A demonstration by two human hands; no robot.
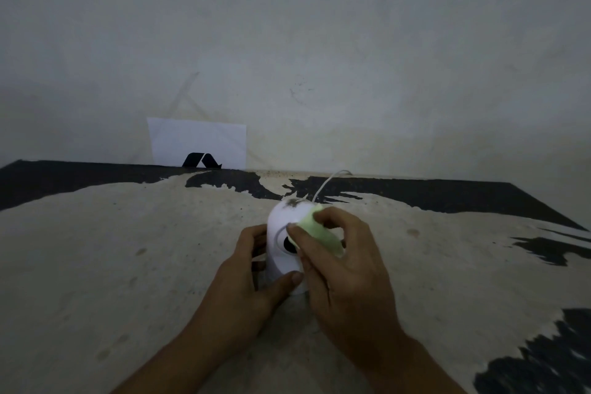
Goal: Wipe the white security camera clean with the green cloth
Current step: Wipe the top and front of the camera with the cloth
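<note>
A: White security camera (283, 243) stands upright near the middle of the worn, patchy tabletop (128, 249). White cable (329, 181) runs from its back toward the wall.

B: Hands?

A: Left hand (252, 278) is curled round the lower body, thumb pressed across the front near the base, fingers behind. It is steadying the housing. Right hand (339, 265) is closed on the green cloth (319, 232), pinched between thumb and fingers, with the wad held against the upper right side of the dome.

B: Dirt left?

A: A dark smudge (291, 202) on the crown, just beside the cloth's upper edge. Not yet wiped, by the look of it. The dark lens (289, 245) sits just below the thumb tip, partly covered.

B: Risks from here?

A: Three, as I judge it. The camera is tall on a small base; a hard push on the crown could tip it if the left grip slackens. The cloth is a small wad, so a thumb or bare finger could drag across the lens and leave a print. And grit from the smudge could be smeared down the white shell rather than lifted.

B: The cable?

A: Looks slack. Turning the body could tug it.
</note>
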